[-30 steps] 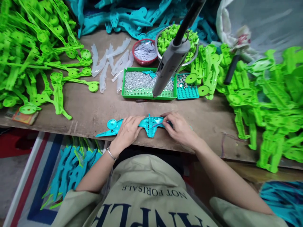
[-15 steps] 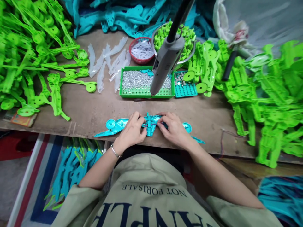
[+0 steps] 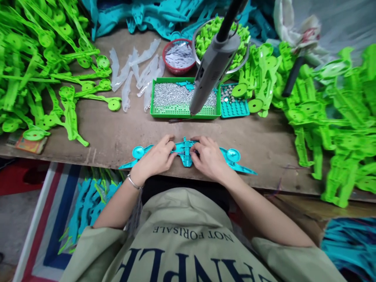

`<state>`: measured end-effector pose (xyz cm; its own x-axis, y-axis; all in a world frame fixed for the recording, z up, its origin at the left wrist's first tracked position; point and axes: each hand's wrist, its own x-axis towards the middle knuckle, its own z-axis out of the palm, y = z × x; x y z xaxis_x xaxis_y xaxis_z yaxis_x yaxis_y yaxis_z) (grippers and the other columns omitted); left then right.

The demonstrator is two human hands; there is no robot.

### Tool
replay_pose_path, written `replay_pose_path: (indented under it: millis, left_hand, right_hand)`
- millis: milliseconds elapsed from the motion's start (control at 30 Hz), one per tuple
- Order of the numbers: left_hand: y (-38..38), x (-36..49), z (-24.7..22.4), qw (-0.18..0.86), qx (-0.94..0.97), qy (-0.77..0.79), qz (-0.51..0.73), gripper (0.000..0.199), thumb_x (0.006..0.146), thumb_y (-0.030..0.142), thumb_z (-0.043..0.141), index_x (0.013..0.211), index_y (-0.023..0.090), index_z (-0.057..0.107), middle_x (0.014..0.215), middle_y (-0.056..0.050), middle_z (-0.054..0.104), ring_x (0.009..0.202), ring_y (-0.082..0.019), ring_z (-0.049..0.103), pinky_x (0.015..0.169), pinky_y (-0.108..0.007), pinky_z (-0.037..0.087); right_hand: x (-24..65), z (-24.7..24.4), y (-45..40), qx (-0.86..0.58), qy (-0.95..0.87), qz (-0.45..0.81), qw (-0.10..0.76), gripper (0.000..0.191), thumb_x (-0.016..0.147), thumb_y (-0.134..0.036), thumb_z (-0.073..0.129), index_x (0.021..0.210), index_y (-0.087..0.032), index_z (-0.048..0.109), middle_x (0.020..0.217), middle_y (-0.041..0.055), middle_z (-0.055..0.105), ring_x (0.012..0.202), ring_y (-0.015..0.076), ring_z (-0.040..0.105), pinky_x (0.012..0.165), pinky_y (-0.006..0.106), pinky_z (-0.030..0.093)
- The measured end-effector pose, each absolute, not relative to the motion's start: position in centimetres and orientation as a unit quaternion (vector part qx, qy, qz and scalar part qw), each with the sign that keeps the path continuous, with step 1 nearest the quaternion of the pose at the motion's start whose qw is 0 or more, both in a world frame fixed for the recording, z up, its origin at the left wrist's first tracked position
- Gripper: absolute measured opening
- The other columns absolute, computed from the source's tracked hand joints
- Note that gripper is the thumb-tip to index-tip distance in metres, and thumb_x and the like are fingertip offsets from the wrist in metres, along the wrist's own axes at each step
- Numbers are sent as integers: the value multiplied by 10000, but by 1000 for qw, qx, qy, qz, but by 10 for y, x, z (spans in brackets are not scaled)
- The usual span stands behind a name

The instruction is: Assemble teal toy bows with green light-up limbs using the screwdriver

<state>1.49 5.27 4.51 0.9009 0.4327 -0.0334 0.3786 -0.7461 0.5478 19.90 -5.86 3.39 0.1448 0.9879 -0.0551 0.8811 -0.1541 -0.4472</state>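
Observation:
A turquoise plastic bow half (image 3: pixel 186 158), like part of a toy, lies hollow side up near the table's front edge, its two wings spread left and right with a round disc on each. My left hand (image 3: pixel 160 156) rests over the left wing, its thumb and fingertips closed beside the ribbed middle. From the other side, my right hand (image 3: pixel 209 157) pinches close to that same middle, thumb and forefinger drawn together. A thin dark line, perhaps a cord, crosses between the fingertips; its ends are hidden by my fingers.
A grey electric screwdriver (image 3: pixel 213 66) hangs above a green tray (image 3: pixel 185 115) of small screws. Beside it are a teal tray (image 3: pixel 235 109), a red basket (image 3: pixel 179 71) and a bowl of green pieces (image 3: pixel 205 39). Green plastic parts pile up left (image 3: pixel 69 113) and right (image 3: pixel 308 111).
Both hands have shifted slightly at the middle of the bow half, and my right fingers have come nearer to its ribbed centre. The whole view has moved a little.

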Motion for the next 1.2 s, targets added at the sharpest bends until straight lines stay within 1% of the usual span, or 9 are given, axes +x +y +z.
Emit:
replay_pose_path:
  millis: [133, 333, 500, 567, 700, 800, 900, 1033, 1200]
  left_hand:
    - [61, 10, 45, 275, 941, 196, 41, 134, 1014, 185, 450, 945, 188, 565, 1243, -139, 591, 1198, -290, 602, 1012, -516, 545]
    - [67, 5, 42, 328, 927, 177, 38, 44, 978, 217, 573, 961, 191, 543, 1345, -153, 555, 1293, -306, 536, 1076, -532, 494]
    - [72, 3, 42, 381, 906, 180, 51, 43, 1018, 232, 524, 992, 210, 551, 1315, -119, 576, 1281, -257, 565, 1062, -474, 501]
    - [68, 3, 42, 352, 913, 196, 63, 52, 1025, 239, 514, 1006, 210, 552, 1282, -117, 598, 1235, -257, 586, 1039, -473, 505]
    - [55, 2, 44, 248, 934, 244, 82, 57, 1018, 223, 514, 1002, 201, 563, 1284, -133, 625, 1201, -290, 589, 1005, -496, 496]
    - [47, 1, 44, 215, 938, 256, 90, 88, 1022, 222, 495, 1010, 204, 580, 1278, -134, 643, 1189, -290, 595, 998, -489, 494]
    - [45, -3, 45, 192, 940, 259, 110, 109, 1031, 231, 481, 1030, 212, 589, 1252, -126, 670, 1165, -283, 616, 999, -484, 487]
    - [49, -13, 44, 175, 942, 257, 126, 110, 1035, 262, 498, 1037, 224, 600, 1202, -107, 705, 1104, -269, 650, 941, -450, 496]
    - [51, -21, 34, 233, 930, 244, 144, 105, 1034, 260, 511, 1012, 215, 604, 1189, -105, 722, 1101, -240, 670, 919, -417, 500]
  right_hand:
    - [202, 31, -63, -735, -629, 177, 178, 187, 940, -216, 523, 873, -202, 696, 1274, 128, 685, 1074, 325, 576, 866, 466, 449]
    - [204, 28, -65, -727, -626, 191, 204, 167, 944, -210, 520, 866, -208, 668, 1269, 133, 685, 1089, 323, 588, 935, 496, 462]
    - [207, 27, -66, -705, -628, 203, 257, 106, 911, -210, 537, 885, -207, 640, 1241, 160, 687, 1119, 324, 607, 988, 522, 473]
    - [208, 26, -68, -697, -631, 210, 269, 87, 878, -208, 558, 921, -205, 634, 1258, 165, 683, 1145, 330, 609, 1039, 556, 452]
    - [209, 25, -71, -694, -628, 217, 277, 140, 822, -239, 595, 956, -211, 622, 1274, 167, 677, 1214, 348, 597, 1133, 653, 348]
    - [209, 24, -72, -692, -622, 220, 294, 163, 811, -253, 600, 970, -218, 613, 1292, 165, 676, 1253, 347, 591, 1166, 674, 291]
    - [210, 25, -73, -697, -608, 229, 303, 207, 809, -249, 598, 1012, -211, 596, 1245, 167, 700, 1210, 337, 621, 1179, 655, 289]
    - [211, 27, -72, -703, -591, 248, 309, 209, 823, -220, 573, 1032, -216, 576, 1181, 142, 721, 1143, 315, 648, 1156, 611, 347]
    - [226, 33, -63, -721, -557, 292, 290, 213, 888, -228, 534, 1084, -203, 614, 1156, 123, 731, 1090, 278, 667, 988, 465, 496]
